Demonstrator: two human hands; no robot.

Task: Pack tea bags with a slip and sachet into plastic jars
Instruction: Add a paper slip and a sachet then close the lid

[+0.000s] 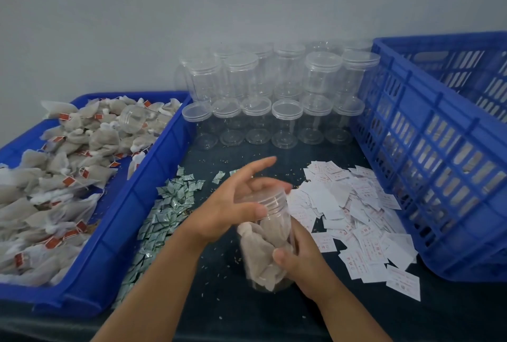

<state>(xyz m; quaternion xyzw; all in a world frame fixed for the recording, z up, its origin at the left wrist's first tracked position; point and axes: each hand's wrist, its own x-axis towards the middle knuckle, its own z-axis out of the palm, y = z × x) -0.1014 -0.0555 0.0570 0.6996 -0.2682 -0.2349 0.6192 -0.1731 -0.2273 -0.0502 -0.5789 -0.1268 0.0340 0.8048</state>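
Observation:
A clear plastic jar [271,200], open and tilted, is held over the dark table in front of me, with several tea bags [263,245] packed inside. My right hand [304,262] grips the jar's lower body, thumb on the near wall. My left hand [227,204] is at the threaded mouth, with the thumb against the neck, fingers behind the rim and the index finger pointing outward. Loose tea bags [68,166] with red tags fill the blue tray [153,177] on the left. Green-white sachets [164,212] lie beside the tray, and white paper slips [356,218] are piled on the right.
Several empty lidded jars [274,94] stand stacked against the back wall. One lidded jar [134,119] lies on the tea bags in the tray. A tall blue slatted crate [439,149] closes off the right side. Crumbs dot the table.

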